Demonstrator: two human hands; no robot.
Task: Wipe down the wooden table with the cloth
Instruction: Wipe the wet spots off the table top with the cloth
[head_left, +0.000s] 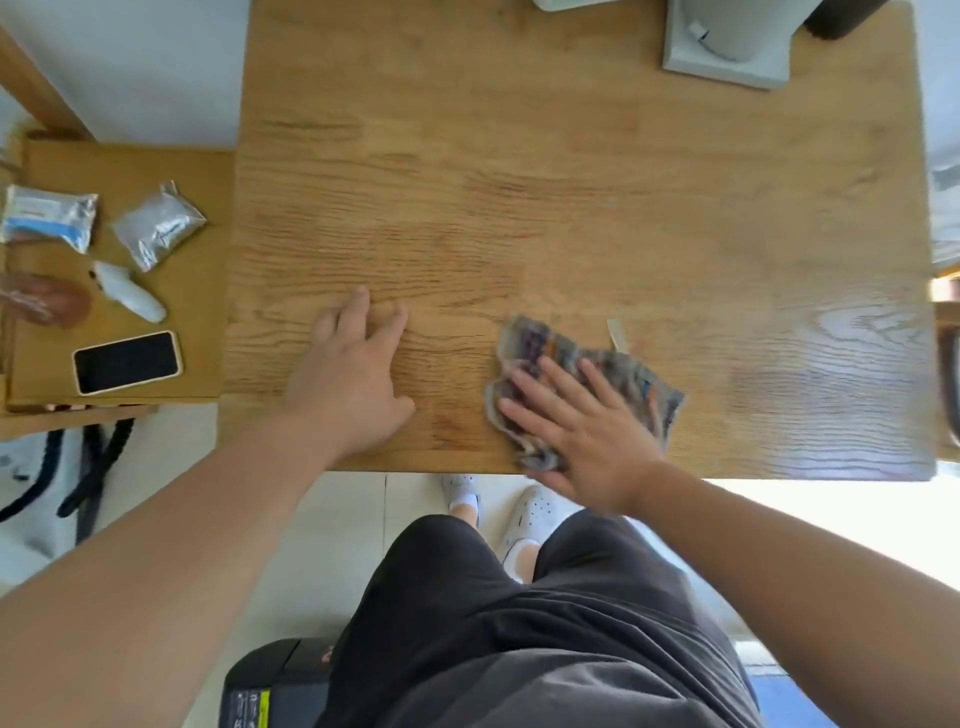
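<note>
The wooden table (571, 197) fills the middle of the view. A crumpled grey patterned cloth (618, 369) lies near the table's front edge, right of centre. My right hand (582, 421) presses flat on the cloth with fingers spread, covering its lower left part. My left hand (353, 379) rests flat on the bare wood to the left of the cloth, fingers apart, holding nothing. A wet sheen shows on the table's right side.
A grey monitor base (727, 52) stands at the table's far right. A lower side table (197, 312) on the left holds a phone (127, 362), foil packets (158, 224) and a small white bottle (130, 291). My legs and white shoes are below the front edge.
</note>
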